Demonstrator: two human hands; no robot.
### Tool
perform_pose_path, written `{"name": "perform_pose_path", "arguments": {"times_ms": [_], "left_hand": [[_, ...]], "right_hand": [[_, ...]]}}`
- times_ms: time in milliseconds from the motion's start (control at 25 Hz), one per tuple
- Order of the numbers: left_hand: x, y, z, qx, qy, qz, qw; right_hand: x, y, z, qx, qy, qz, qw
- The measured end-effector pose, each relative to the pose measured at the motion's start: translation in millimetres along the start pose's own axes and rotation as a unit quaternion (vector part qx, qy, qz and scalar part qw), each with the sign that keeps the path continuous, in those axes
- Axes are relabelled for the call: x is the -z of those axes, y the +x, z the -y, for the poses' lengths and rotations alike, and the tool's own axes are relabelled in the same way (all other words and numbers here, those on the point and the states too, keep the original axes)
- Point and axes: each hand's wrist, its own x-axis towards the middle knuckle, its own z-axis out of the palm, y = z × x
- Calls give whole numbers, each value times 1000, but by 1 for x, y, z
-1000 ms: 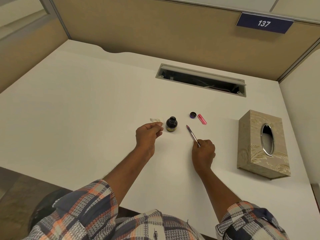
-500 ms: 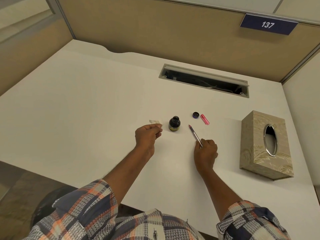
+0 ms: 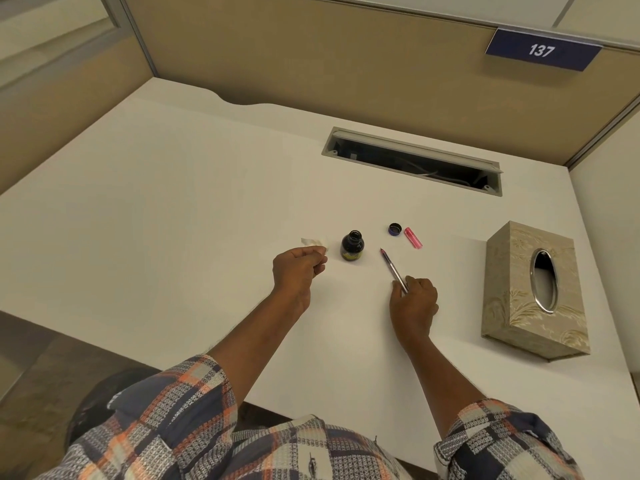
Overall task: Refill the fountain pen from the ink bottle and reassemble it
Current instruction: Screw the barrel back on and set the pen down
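Note:
A small dark ink bottle (image 3: pixel 352 246) stands open and upright on the white desk (image 3: pixel 173 209). Its dark cap (image 3: pixel 394 229) lies to the right, with a pink pen piece (image 3: pixel 413 238) beside it. My right hand (image 3: pixel 414 301) grips the slim silver pen part (image 3: pixel 393 268), whose pinkish tip points up-left, right of the bottle and apart from it. My left hand (image 3: pixel 299 268) pinches a small white tissue piece (image 3: pixel 313 242) just left of the bottle.
A patterned tissue box (image 3: pixel 533 289) sits at the right. A cable slot (image 3: pixel 412 161) opens in the desk behind the bottle. Beige partition walls enclose the desk. The near desk edge runs below my forearms.
Hardly any: both hands keep their grips and places near the bottle. The pen's tip sits slightly farther from the bottle as the view shifts.

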Motion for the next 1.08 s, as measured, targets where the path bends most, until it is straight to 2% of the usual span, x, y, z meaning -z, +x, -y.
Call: {"name": "perform_pose_path", "arguments": {"times_ms": [240,320,440,560,720,920,1080], "left_hand": [[1,-2,0,-4,1,8,1000],[2,-2,0,-9,8,12,1000],[3,-6,1,-22,27,25,999],[5,-12,2,-58,43,38,997],[11,-22,7,-88,81,34,992],[38,-40,15,-82,55,18,995],[74,-45,16,-71,24,-32,997]], "right_hand": [[2,1,-1,4,9,2,1000],[4,-2,0,16,25,-23,999],[7,-10,9,99,10,-111,989],[7,-16,35,201,26,-128,971],[1,-30,75,266,114,-53,956],[4,-69,117,231,255,152,927],[0,-98,139,250,270,240,899]]}}
